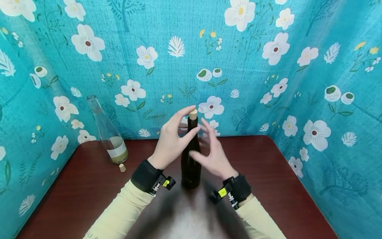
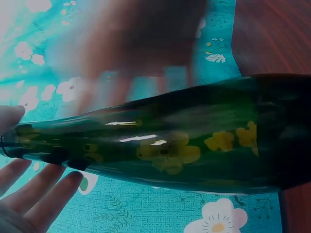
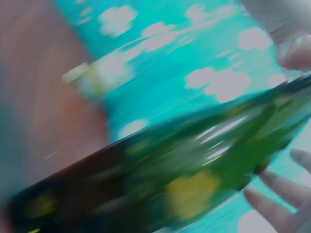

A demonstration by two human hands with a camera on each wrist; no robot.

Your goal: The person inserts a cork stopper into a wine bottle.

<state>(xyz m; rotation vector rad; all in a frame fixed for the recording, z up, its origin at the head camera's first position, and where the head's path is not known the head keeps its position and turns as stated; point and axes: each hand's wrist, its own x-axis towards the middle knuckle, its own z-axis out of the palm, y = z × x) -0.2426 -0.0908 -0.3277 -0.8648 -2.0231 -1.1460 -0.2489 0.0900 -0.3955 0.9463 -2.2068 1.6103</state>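
A dark green glass bottle (image 1: 191, 166) stands upright at the middle of the table. A pale cork (image 1: 193, 115) sits in its mouth, its upper part showing. My left hand (image 1: 173, 141) holds the neck, thumb across the front and other fingers behind it; the index fingertip is right at the cork's top. On the other side, my right hand (image 1: 215, 156) is held beside the neck with its fingers spread and relaxed, blurred by motion. In the left wrist view the green bottle (image 2: 165, 141) lies across the picture, the neck between thumb and fingers.
A clear bottle (image 1: 105, 127) with a white label and a little yellowish liquid stands uncorked at the table's back left. Close by its base is a small loose cork (image 1: 122, 167). Flowered turquoise cloth (image 1: 179, 76) hangs around the dark red table (image 1: 247, 166).
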